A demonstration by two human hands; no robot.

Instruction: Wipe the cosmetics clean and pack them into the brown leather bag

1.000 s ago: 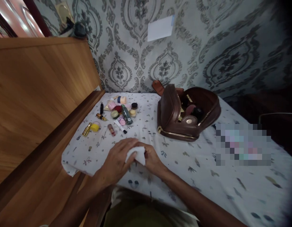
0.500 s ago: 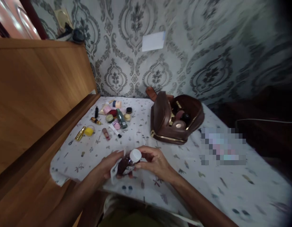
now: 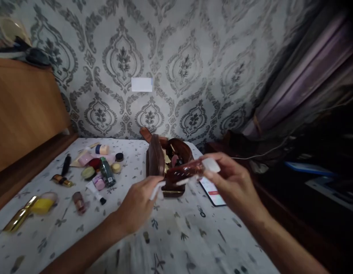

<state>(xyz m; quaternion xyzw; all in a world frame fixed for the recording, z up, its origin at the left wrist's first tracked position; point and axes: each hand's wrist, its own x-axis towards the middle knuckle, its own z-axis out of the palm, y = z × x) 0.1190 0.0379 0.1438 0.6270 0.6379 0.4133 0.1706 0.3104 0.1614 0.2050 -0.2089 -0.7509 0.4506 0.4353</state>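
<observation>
A dark reddish-brown bottle (image 3: 183, 171) with a white cap (image 3: 211, 166) lies nearly sideways in the air between my hands, blurred by motion. My right hand (image 3: 232, 184) is closed around its capped end. My left hand (image 3: 140, 203) is closed near the bottle's base, pinching a thin white piece (image 3: 156, 190) that looks like tissue or cloth. Whether the left fingers also grip the bottle I cannot tell. Behind the bottle stands an open brown handbag (image 3: 156, 156), partly hidden, with several items inside.
Cosmetics lie at the left: a green bottle (image 3: 107, 173), a white tube (image 3: 95, 191), a lipstick (image 3: 79, 202), a gold tube (image 3: 21, 215) and several jars. A lit phone (image 3: 214, 195) lies beside my right hand on the patterned tablecloth (image 3: 170, 243). A wooden cabinet (image 3: 27, 102) borders the left.
The view has swung right. Both hands have lifted the bottle up and forward from the table's front edge, and it has tipped from near upright to almost level.
</observation>
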